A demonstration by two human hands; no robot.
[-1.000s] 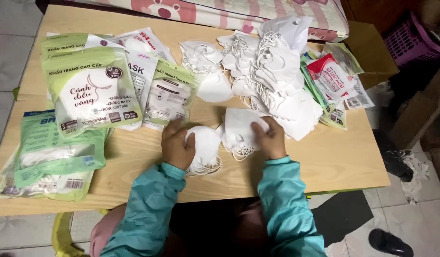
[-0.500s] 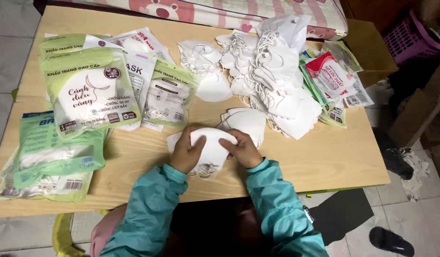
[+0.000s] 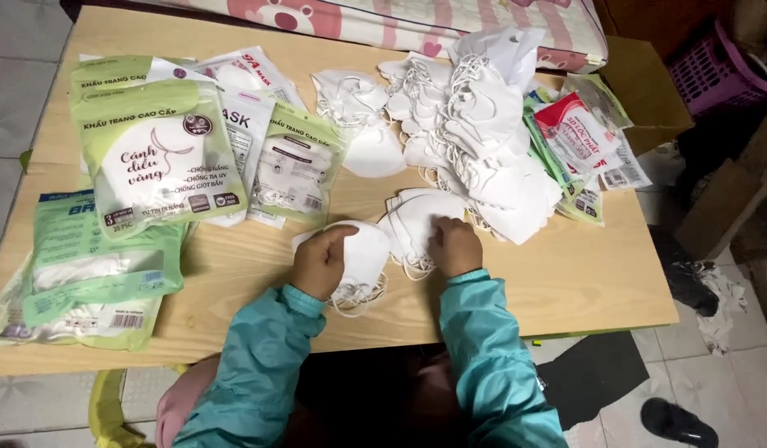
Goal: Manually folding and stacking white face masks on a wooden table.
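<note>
My left hand (image 3: 320, 261) rests on a small stack of white face masks (image 3: 364, 253) near the front of the wooden table (image 3: 566, 282), its fingers gripping the top mask's left edge. My right hand (image 3: 455, 246) lies just to the right, pinching the lower edge of another white mask (image 3: 421, 217) from a fanned group. Elastic ear loops (image 3: 357, 297) spill out below the stack. Both arms wear teal sleeves.
A big heap of loose white masks (image 3: 475, 124) fills the table's back right. Green and white packaged mask bags (image 3: 155, 158) lie at the left, more green packs (image 3: 85, 274) at the front left, red-and-white packets (image 3: 578, 133) at the right. A cardboard box (image 3: 645, 91) stands beyond.
The hands came together over the stack half a second ago; now my right hand has moved right again onto the fanned masks, while my left stays on the stack.
</note>
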